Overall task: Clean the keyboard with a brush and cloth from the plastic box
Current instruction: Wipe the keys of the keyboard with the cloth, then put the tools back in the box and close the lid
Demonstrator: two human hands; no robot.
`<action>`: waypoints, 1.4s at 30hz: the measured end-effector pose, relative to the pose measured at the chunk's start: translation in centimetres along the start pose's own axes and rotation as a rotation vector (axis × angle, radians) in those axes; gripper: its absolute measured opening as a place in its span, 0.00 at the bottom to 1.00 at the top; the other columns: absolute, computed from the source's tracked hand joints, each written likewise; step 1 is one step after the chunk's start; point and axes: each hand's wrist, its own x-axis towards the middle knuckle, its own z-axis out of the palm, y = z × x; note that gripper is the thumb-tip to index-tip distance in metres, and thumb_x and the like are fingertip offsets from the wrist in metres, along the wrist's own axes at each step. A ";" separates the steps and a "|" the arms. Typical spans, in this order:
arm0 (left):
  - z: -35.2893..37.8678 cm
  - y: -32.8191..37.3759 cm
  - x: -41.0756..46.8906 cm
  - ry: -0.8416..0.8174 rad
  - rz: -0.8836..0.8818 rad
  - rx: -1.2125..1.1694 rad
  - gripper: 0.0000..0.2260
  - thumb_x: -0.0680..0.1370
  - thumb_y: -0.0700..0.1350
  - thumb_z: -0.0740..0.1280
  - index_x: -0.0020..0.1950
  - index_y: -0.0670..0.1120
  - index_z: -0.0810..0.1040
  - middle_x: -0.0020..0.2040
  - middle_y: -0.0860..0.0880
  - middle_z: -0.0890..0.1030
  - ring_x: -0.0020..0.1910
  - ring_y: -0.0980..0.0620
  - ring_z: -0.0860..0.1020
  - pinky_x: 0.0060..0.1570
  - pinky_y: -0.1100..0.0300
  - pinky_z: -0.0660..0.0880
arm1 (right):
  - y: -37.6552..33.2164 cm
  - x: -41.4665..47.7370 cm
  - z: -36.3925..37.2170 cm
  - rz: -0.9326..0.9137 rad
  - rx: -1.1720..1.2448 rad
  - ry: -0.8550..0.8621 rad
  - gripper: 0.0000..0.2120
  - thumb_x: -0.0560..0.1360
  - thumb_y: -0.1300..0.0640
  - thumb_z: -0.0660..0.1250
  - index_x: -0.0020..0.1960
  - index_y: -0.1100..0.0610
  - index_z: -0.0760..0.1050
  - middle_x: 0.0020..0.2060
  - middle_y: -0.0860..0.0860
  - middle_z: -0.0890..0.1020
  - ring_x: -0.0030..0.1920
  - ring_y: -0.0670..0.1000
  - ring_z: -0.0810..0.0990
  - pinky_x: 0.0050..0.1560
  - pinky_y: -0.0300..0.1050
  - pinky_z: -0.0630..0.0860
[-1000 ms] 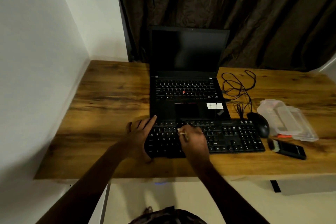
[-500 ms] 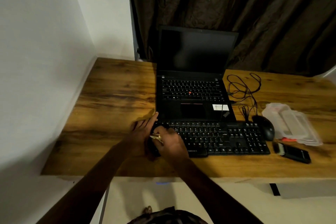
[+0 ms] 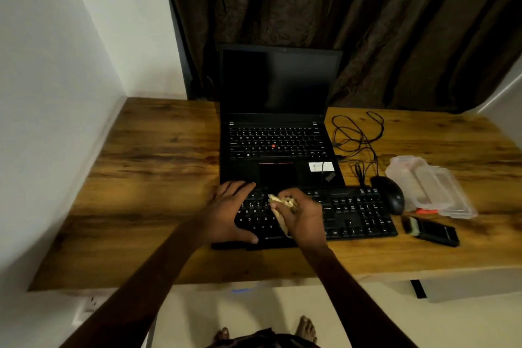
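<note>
The right hand (image 3: 303, 216) is gripping a crumpled tan cloth (image 3: 282, 203), its fingers curled round it, and is holding it against the keys of the black keyboard (image 3: 356, 212) beneath it. The left hand (image 3: 227, 212) is lying just left of it, fingers straight and spread, resting on the keyboard's left end. Beyond both hands a black laptop (image 3: 278, 133) is standing open. Well right of the right hand, past a mouse (image 3: 391, 198), the clear plastic box (image 3: 435, 192) is sitting on the wooden desk (image 3: 158, 172).
</note>
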 end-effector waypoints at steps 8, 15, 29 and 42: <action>3.3 8.9 5.2 0.004 -0.065 -0.862 0.49 0.63 0.63 0.78 0.79 0.56 0.58 0.71 0.55 0.70 0.70 0.58 0.69 0.69 0.54 0.69 | 4.3 2.4 -6.9 0.082 0.555 0.019 0.05 0.77 0.62 0.71 0.53 0.58 0.82 0.46 0.49 0.86 0.46 0.45 0.84 0.46 0.40 0.79; 4.9 16.1 9.7 -0.028 -0.094 -1.231 0.21 0.73 0.41 0.74 0.65 0.42 0.77 0.61 0.41 0.80 0.57 0.45 0.82 0.52 0.46 0.81 | 8.8 3.8 -13.5 0.123 0.682 0.017 0.07 0.79 0.60 0.69 0.56 0.53 0.81 0.51 0.53 0.86 0.51 0.51 0.84 0.49 0.44 0.80; 8.2 27.1 16.0 -0.085 -0.169 -1.472 0.14 0.79 0.39 0.67 0.65 0.45 0.77 0.60 0.43 0.83 0.58 0.44 0.81 0.54 0.43 0.80 | 15.5 3.2 -23.6 0.421 0.724 -0.070 0.21 0.70 0.57 0.78 0.62 0.55 0.78 0.54 0.57 0.84 0.53 0.55 0.85 0.45 0.45 0.83; 9.4 29.9 22.0 0.038 -0.195 -1.430 0.10 0.75 0.29 0.67 0.49 0.44 0.76 0.48 0.45 0.81 0.45 0.49 0.82 0.41 0.56 0.80 | 20.2 4.8 -28.5 0.643 1.209 -0.015 0.16 0.73 0.72 0.68 0.60 0.64 0.79 0.59 0.64 0.82 0.56 0.61 0.83 0.50 0.51 0.82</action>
